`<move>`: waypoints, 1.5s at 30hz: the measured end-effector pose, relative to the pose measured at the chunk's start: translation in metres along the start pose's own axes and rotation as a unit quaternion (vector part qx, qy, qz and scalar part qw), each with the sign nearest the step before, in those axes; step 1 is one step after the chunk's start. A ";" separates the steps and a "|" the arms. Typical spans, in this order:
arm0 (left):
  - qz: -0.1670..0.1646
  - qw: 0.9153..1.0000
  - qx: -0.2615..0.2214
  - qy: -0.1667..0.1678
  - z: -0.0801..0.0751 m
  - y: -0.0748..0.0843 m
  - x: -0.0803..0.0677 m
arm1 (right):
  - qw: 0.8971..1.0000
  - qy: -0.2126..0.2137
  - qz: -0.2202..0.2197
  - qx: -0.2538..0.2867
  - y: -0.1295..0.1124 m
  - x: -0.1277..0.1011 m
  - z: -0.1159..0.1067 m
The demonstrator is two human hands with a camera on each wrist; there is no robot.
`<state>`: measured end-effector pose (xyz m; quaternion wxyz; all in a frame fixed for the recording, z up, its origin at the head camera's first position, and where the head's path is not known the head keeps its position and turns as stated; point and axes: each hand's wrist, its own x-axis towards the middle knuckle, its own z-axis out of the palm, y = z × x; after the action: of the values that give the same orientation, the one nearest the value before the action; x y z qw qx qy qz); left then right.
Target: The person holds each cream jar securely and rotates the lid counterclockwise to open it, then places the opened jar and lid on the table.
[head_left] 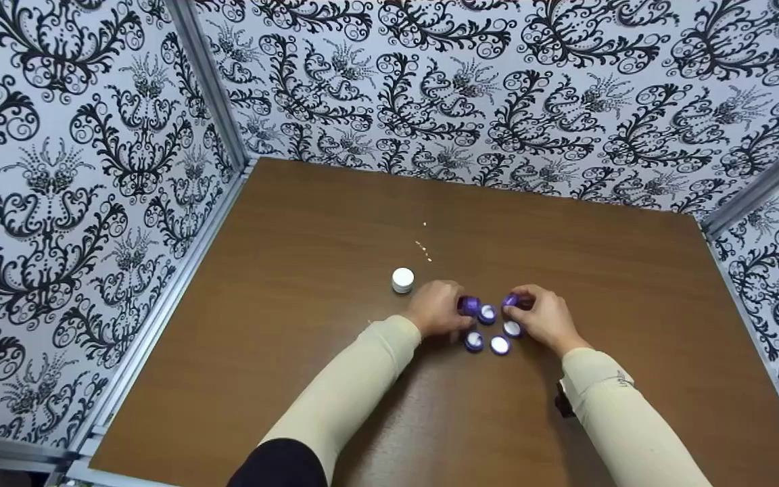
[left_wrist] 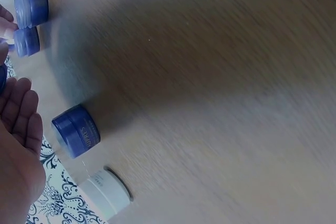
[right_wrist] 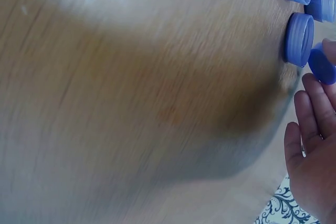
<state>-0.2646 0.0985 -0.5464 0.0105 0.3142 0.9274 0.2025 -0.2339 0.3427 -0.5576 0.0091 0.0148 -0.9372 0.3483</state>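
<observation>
My left hand [head_left: 437, 308] grips a small purple jar [head_left: 469, 306]. Between thumb and fingers, my right hand [head_left: 546, 316] pinches a purple lid [head_left: 511, 299], which appears tilted in the right wrist view. Two open purple jars, one farther back [head_left: 487, 314] and one nearer [head_left: 474, 341], stand between the hands with pale contents showing. Two loose lids, one beneath the right hand [head_left: 512, 329] and one nearer the body [head_left: 500, 345], lie white inside up. A lettered blue-purple jar [left_wrist: 77, 129] stands by the left hand in the left wrist view; the head view hides it.
A white jar [head_left: 402, 280] stands to the left of and behind the left hand. Several small pale bits [head_left: 425, 250] lie farther back on the brown wooden table [head_left: 335, 230]. Patterned walls [head_left: 443, 88] rise behind and at both sides, with metal rails along the edges.
</observation>
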 end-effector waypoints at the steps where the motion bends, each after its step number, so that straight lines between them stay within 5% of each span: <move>1: 0.000 1.000 0.001 -0.001 0.000 0.000 0.000 | 1.000 0.001 -0.002 -0.003 0.000 0.000 0.000; 45: -0.011 1.000 -0.012 -0.005 0.002 -0.005 -0.001 | 0.996 -0.013 -0.043 -0.082 0.012 0.001 -0.013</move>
<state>-0.2667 0.0949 -0.5508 0.0210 0.3049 0.9283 0.2117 -0.2353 0.3600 -0.5557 0.0129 0.0591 -0.9612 0.2691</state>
